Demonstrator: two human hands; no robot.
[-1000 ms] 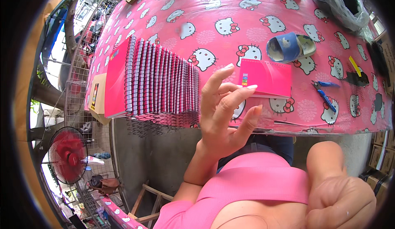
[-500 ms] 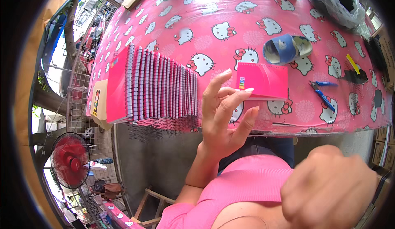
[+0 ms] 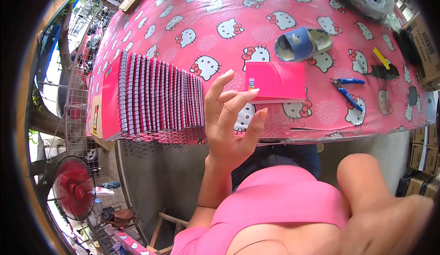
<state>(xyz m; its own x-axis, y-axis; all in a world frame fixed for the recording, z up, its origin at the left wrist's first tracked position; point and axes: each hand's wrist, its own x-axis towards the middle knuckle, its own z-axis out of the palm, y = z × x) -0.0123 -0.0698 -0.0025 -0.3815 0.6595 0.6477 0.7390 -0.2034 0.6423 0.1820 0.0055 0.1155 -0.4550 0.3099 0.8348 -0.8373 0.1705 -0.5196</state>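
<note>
My left hand (image 3: 231, 126) is raised at the table's front edge, palm turned inward and fingers apart, with nothing in it. Its fingertips overlap the left side of a small pink spiral notebook (image 3: 280, 81) in the picture; whether they touch it I cannot tell. That notebook lies flat with its wire binding on the far side. To the left of the hand leans a long row of pink spiral notebooks (image 3: 160, 94), bindings upward. My right hand (image 3: 385, 227) is close to the camera at the lower right, smeared by motion, its fingers hidden.
Behind the loose notebook lies a blue slipper (image 3: 300, 45). Blue-handled pliers (image 3: 349, 93) are to its right, near a dark piece with a yellow strip (image 3: 381, 58). A plastic bag (image 3: 362, 0) sits at the far right. A red fan (image 3: 74, 188) stands lower left.
My right hand has swung down toward the lower right corner, baring more of its forearm. My left hand keeps its pose. The whole view has shifted, so the table things appear farther left.
</note>
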